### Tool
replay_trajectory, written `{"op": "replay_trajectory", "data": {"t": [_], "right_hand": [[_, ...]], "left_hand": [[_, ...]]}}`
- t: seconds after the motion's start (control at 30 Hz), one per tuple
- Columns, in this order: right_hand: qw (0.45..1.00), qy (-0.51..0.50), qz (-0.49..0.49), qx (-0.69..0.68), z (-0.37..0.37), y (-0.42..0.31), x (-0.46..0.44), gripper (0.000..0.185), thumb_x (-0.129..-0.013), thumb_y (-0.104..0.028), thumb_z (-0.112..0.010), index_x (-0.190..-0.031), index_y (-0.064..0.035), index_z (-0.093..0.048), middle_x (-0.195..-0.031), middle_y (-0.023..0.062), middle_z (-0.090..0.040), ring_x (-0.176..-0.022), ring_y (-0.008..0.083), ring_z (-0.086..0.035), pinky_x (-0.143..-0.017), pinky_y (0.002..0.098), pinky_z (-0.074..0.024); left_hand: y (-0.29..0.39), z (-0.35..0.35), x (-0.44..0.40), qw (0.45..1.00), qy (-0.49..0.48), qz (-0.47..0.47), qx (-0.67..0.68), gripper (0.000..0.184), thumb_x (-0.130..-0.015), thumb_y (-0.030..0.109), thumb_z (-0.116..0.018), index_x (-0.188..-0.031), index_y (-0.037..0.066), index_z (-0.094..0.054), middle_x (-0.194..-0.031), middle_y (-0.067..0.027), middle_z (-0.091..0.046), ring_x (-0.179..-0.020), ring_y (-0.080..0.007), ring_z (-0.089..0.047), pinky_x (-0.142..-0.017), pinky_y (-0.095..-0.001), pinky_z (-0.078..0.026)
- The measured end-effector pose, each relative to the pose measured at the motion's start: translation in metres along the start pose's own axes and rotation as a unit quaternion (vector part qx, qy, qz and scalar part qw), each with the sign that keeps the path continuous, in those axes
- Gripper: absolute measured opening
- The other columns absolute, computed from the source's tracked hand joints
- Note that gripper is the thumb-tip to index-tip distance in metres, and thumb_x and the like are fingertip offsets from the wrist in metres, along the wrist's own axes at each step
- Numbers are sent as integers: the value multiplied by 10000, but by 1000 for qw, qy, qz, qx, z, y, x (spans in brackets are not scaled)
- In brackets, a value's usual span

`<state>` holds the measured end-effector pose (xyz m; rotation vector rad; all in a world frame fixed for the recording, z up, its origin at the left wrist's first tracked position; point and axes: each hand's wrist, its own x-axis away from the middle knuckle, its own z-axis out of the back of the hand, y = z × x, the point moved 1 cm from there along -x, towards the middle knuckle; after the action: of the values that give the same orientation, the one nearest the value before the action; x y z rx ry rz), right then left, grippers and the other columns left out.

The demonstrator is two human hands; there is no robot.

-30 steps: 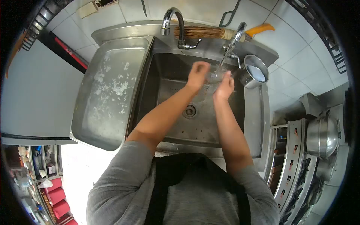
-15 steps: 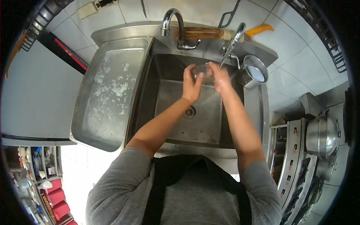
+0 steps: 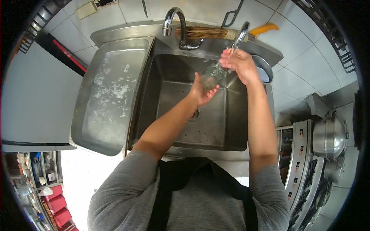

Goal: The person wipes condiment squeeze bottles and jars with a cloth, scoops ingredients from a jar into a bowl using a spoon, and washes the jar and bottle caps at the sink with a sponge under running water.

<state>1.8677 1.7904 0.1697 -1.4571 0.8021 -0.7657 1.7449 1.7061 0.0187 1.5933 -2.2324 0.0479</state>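
Over the steel sink (image 3: 239, 131), my left hand (image 3: 201, 93) is wrapped round a clear glass jar (image 3: 212, 75), which tilts toward the upper right. My right hand (image 3: 242, 66) is under the right tap (image 3: 243, 32), palm turned up with fingers stretched out, holding nothing. Water runs from this tap onto my right fingers and toward the jar's upper end. Those fingers are close to that end; whether they touch it I cannot tell.
Left of the sink lies a steel tray (image 3: 92, 127) with white flecks in shallow water. A second tap (image 3: 175, 15) curves over the sink's back edge, before a twig brush (image 3: 206, 33). Right of the sink stands a steel pot (image 3: 266, 61), partly behind my right hand.
My right hand has moved up and right from the jar into the tap's stream and turned palm up. My left hand has shifted slightly and still holds the jar, now tilted.
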Motion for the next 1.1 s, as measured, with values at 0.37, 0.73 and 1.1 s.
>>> {"op": "replay_trajectory", "data": {"t": [0.37, 0.73, 1.1], "right_hand": [[916, 31, 137, 376, -13, 60, 12, 402, -770, -302, -730, -1042, -41, -591, -980, 129, -626, -950, 252, -604, -860, 332, -455], [958, -17, 168, 231, -1, 73, 5, 263, -901, -274, -566, -895, -35, -674, -1258, 89, -538, -1111, 211, -514, -909, 342, -412], [926, 76, -232, -289, -30, 51, 18, 180, -920, -261, -514, -1069, -163, -535, -1036, 29, -627, -1089, 207, -506, -976, 575, -219]], "left_hand": [[-8, -26, -3, 967, 51, -176, -179, 572, -926, 597, -338, -1247, 126, -377, -919, -82, -509, -679, -175, -523, -545, -261, -427], [29, -8, 35, 922, 12, -315, -226, 418, -960, 449, -376, -1234, 133, -366, -976, -69, -507, -691, -161, -533, -562, -285, -442], [21, 0, 21, 661, 15, -532, -529, 420, -921, 293, -483, -1278, 126, -338, -1104, -95, -463, -983, -196, -511, -729, -336, -486]]}}
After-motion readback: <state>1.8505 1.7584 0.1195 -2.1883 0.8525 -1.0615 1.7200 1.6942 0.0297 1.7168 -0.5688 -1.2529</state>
